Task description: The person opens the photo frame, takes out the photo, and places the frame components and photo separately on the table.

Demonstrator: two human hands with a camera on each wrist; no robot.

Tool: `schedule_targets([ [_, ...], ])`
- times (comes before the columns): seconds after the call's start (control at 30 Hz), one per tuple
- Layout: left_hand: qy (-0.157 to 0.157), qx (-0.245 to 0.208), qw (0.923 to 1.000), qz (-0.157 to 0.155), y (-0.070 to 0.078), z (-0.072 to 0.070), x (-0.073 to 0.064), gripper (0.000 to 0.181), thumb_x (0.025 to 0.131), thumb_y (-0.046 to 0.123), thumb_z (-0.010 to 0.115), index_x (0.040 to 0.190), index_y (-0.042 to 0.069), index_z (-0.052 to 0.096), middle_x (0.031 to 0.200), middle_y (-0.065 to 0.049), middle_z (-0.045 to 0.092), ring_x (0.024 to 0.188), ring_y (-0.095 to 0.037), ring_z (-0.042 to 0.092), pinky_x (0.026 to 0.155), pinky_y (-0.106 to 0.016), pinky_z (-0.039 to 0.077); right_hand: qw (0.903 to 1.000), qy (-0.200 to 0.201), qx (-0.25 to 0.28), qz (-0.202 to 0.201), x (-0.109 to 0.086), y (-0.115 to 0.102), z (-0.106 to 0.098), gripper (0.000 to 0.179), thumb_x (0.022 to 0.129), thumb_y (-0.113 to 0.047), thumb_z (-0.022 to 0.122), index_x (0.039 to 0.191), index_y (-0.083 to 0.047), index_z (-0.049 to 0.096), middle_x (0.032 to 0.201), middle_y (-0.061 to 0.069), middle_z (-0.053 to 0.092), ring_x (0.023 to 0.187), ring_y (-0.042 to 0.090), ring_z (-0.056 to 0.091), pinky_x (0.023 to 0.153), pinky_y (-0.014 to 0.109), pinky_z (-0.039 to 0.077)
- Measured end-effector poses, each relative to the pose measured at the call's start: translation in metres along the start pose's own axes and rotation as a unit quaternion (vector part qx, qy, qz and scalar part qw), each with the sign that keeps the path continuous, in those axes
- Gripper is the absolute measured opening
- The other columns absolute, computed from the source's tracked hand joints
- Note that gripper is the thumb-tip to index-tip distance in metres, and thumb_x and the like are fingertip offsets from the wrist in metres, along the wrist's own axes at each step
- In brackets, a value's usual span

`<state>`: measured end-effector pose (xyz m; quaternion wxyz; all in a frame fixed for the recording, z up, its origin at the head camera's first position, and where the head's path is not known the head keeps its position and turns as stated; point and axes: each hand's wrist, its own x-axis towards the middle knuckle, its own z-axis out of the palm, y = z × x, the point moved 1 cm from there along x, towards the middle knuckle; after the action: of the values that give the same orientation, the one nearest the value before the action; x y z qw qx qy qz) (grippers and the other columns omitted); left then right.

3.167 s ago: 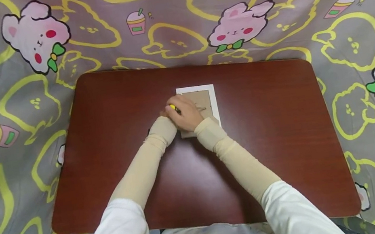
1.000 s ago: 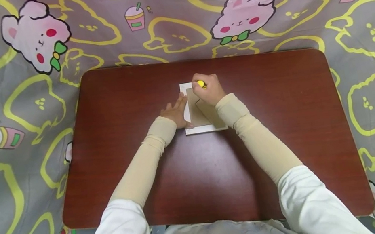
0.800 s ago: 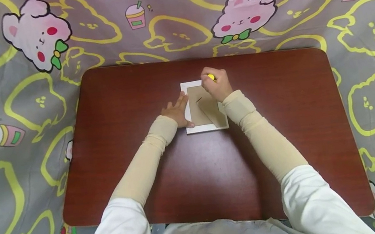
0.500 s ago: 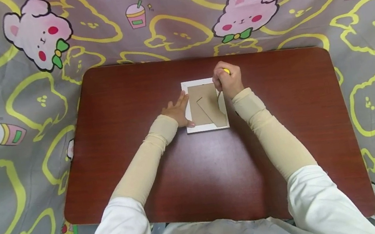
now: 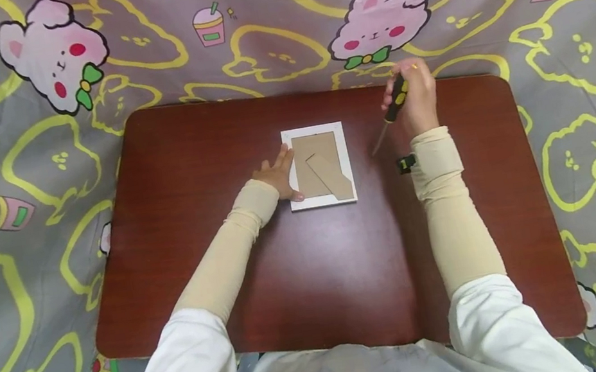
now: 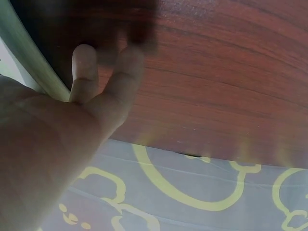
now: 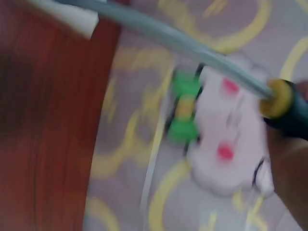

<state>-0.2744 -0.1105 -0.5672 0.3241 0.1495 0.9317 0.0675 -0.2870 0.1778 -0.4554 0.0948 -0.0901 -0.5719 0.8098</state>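
A picture frame (image 5: 348, 158) lies face down on the table, its white border around a brown backing board (image 5: 320, 143) with a slanted easel stand (image 5: 327, 175). Along the frame's left side rests my left hand (image 5: 275, 176), fingers spread and fairly straight, touching the border. My right hand (image 5: 419, 92) grips a black and yellow screwdriver (image 5: 397, 98), raised over the table's back right part. The metal shaft points down and left, apart from the frame. In the right wrist view the screwdriver's shaft (image 7: 192, 48) and yellow collar show; most of the right hand is out of view there.
The reddish-brown table (image 5: 312, 275) has rounded corners. A grey and pink curtain (image 5: 281, 6) with cartoon rabbits hangs close behind it and at both sides. A small black device (image 5: 406, 164) sits at the right wrist.
My right hand with the screwdriver has lifted off the picture frame and moved right and back, uncovering the frame's right edge. The left hand, earlier under the right, has stayed at the left edge lately.
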Motion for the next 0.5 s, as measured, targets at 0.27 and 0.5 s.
schedule_targets([
  [0.27,0.004,-0.018,0.9998,0.002,0.005,-0.011,-0.02,0.124,0.08,0.051,0.081,0.164,0.02,-0.006,0.167,0.002,-0.017,0.148,-0.048,0.014,0.11,-0.063,0.029,0.8039,-0.053,-0.588,0.072,-0.003,0.041,-0.101,0.048,0.102,-0.023,0.049,0.134,0.011,0.039,0.12,0.036,0.047,0.102,0.05,0.054,0.089,0.058,0.046],
  [0.5,0.006,-0.022,0.9997,0.008,0.011,-0.011,-0.022,0.122,0.081,0.048,0.081,0.164,0.02,-0.005,0.167,0.002,-0.017,0.147,-0.048,0.014,0.108,-0.063,0.032,0.7146,-0.028,-0.695,0.077,-0.012,0.075,-0.135,0.049,0.098,-0.022,0.057,0.13,0.013,0.046,0.121,0.04,0.044,0.111,0.06,0.046,0.092,0.068,0.042],
])
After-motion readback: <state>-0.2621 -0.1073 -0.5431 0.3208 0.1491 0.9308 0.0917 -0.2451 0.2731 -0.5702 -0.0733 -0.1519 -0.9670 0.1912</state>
